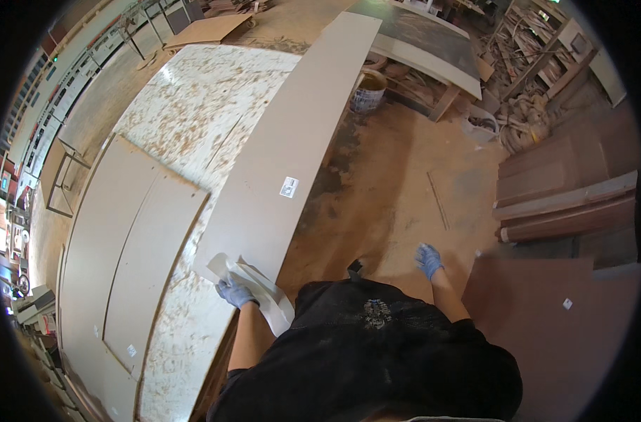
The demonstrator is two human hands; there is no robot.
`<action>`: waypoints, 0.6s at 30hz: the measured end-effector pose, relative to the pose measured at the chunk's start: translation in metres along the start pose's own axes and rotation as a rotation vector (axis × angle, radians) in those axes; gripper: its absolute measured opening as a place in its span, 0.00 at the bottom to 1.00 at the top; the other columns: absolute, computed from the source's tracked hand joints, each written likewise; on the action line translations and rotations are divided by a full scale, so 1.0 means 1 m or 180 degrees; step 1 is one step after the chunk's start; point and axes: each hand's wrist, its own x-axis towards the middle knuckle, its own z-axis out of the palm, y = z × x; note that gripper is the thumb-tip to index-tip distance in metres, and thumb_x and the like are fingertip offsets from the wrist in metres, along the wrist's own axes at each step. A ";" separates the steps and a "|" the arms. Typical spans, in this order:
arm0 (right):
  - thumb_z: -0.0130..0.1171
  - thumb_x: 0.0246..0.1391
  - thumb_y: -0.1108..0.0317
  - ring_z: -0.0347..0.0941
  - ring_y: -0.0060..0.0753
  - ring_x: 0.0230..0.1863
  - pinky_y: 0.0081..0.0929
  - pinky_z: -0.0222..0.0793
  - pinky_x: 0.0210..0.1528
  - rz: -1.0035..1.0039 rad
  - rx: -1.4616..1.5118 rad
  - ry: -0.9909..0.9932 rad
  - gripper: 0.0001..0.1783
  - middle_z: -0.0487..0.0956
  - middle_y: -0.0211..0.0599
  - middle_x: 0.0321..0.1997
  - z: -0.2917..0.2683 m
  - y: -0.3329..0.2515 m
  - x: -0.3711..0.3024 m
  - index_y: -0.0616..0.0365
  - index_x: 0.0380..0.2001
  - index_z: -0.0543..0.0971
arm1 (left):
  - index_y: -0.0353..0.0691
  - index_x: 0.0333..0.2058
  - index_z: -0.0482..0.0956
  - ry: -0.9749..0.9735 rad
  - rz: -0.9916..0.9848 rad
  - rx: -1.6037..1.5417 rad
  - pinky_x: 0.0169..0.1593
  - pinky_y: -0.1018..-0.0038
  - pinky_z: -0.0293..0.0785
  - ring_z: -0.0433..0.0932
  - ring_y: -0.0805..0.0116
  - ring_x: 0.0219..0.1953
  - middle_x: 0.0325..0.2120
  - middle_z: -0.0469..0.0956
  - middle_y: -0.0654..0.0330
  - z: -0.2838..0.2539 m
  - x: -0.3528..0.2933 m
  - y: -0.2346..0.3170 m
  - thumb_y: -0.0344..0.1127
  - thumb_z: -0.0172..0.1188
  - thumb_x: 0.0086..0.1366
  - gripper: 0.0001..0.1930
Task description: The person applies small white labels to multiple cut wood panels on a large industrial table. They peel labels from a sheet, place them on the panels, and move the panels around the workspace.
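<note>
My left hand (236, 292), in a blue-grey glove, grips a curled white sheet (270, 299) that looks like paper or thin film. It hangs over the near end of a long pale panel (292, 126). On that panel's face is a small white label (289, 187). Off to the right, my right hand (428, 261), gloved the same way, is held over the dusty floor with its fingers drawn together. Something small and pale may be at its fingertips; I cannot make it out.
Larger pale panels (123, 225) lie to the left on a stained white board (201, 98). Reddish-brown boards (538, 302) stand at the right, dark planks (567, 169) beyond them. A bucket (368, 91) and a white tub (481, 125) sit on the floor ahead.
</note>
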 end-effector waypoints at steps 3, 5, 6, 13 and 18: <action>0.56 0.48 0.52 0.69 0.28 0.36 0.30 0.66 0.35 -0.0303 -0.0206 0.0090 0.17 0.73 0.26 0.35 -0.027 -0.070 0.057 0.45 0.40 0.71 | 0.30 0.43 0.71 -0.0099 -0.0262 -0.0811 0.52 0.71 0.59 0.62 0.60 0.50 0.50 0.59 0.47 0.071 -0.009 0.053 0.37 0.51 0.59 0.17; 0.56 0.49 0.52 0.69 0.29 0.38 0.30 0.66 0.37 -0.0204 -0.0404 0.0267 0.17 0.73 0.26 0.37 -0.030 -0.103 0.075 0.45 0.40 0.71 | 0.30 0.43 0.71 0.0055 -0.0196 -0.0273 0.53 0.72 0.59 0.62 0.61 0.51 0.52 0.57 0.48 0.110 -0.009 0.072 0.38 0.51 0.60 0.18; 0.55 0.49 0.53 0.69 0.30 0.39 0.30 0.66 0.39 -0.0146 -0.0458 0.0277 0.17 0.74 0.27 0.40 -0.025 -0.125 0.088 0.45 0.41 0.71 | 0.30 0.43 0.71 0.0125 -0.0151 -0.0138 0.53 0.72 0.59 0.62 0.61 0.51 0.53 0.56 0.48 0.129 -0.010 0.078 0.38 0.51 0.60 0.18; 0.57 0.47 0.52 0.71 0.28 0.36 0.29 0.65 0.36 0.0049 -0.0133 -0.0528 0.20 0.75 0.27 0.40 0.050 -0.253 0.192 0.45 0.42 0.72 | 0.30 0.44 0.69 0.0627 -0.0552 -0.1205 0.47 0.70 0.66 0.69 0.62 0.43 0.46 0.66 0.52 0.228 -0.003 0.138 0.37 0.52 0.60 0.17; 0.57 0.48 0.52 0.71 0.27 0.35 0.28 0.64 0.34 0.0301 -0.0434 -0.0700 0.20 0.75 0.26 0.38 0.080 -0.323 0.275 0.45 0.43 0.71 | 0.37 0.45 0.68 0.0675 -0.1297 -0.2212 0.42 0.69 0.70 0.71 0.64 0.37 0.39 0.72 0.57 0.272 0.010 0.223 0.35 0.53 0.60 0.15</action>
